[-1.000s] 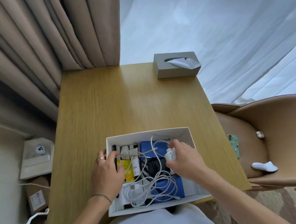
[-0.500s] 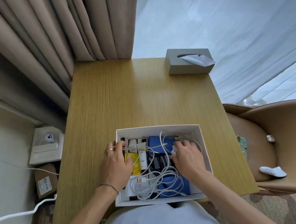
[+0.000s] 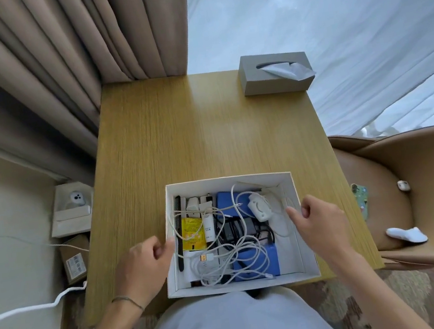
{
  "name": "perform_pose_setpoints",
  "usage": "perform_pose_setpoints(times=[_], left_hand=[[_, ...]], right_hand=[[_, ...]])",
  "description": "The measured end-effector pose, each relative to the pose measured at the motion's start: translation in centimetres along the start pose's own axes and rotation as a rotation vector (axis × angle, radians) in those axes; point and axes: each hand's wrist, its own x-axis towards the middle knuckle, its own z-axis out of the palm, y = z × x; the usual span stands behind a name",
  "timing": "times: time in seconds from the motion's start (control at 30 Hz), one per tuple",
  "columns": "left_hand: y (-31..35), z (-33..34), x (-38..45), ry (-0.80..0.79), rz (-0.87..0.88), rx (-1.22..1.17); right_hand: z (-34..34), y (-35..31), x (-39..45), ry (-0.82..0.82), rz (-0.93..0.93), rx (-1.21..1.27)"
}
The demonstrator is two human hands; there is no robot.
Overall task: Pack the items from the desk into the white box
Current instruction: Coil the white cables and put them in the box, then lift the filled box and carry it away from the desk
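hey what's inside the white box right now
In the white box: tangled white cables, a yellow packet, blue pouches, a black adapter, a white device. Anything beneath is hidden.

The white box (image 3: 298, 225) sits open on the desk (image 3: 207, 138) between the two hands, its left wall by the left hand's fingers. Inside lie tangled white cables (image 3: 231, 261), blue pouches (image 3: 257, 266), a yellow packet (image 3: 192, 235) and a white gadget (image 3: 259, 208) just ahead of the right hand.

Bare forearms — thin bracelet (image 3: 127, 306) on left wrist, light grey top (image 3: 237, 324).
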Motion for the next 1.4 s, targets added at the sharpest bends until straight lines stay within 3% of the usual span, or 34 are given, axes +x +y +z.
perform_pose_setpoints(times=[0.13,0.27,0.73,1.4], left_hand=[[0.7,0.8,0.1,-0.077,-0.044,0.058],[1.2,1.1,0.7,-0.135,-0.123,0.079],[4.1,-0.9,1.2,-0.093,-0.135,0.04],[4.4,-7.4,8.3,-0.162,0.374,0.121]], right_hand=[[0.8,1.3,-0.1,-0.133,0.09,-0.189],[1.6,1.8,0.3,-0.242,0.125,-0.225],[0.3,1.6,1.5,-0.23,0.119,-0.114],[-1.9,-5.5,-9.2,0.114,0.551,0.038]])
